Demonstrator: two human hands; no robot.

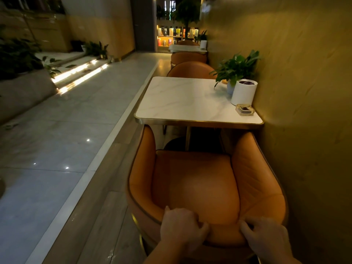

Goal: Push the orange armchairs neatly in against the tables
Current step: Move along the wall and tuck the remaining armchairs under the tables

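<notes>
An orange armchair (198, 180) stands right in front of me, facing a white marble table (182, 100) with a gold rim. Its two arm tips sit just under the table's near edge. My left hand (182, 227) and my right hand (266, 237) both grip the top of the chair's backrest, fingers curled over the rim. Beyond the table stands a second orange armchair (192, 70), its back toward me, close against the far edge. A third orange armchair (187, 57) stands further off by another white table (185, 48).
The yellow wall (304, 92) runs close along the right of chair and table. On the table by the wall stand a potted plant (238, 69), a white cylinder (243, 92) and a glass ashtray (245, 109). The tiled aisle (57, 140) lies left.
</notes>
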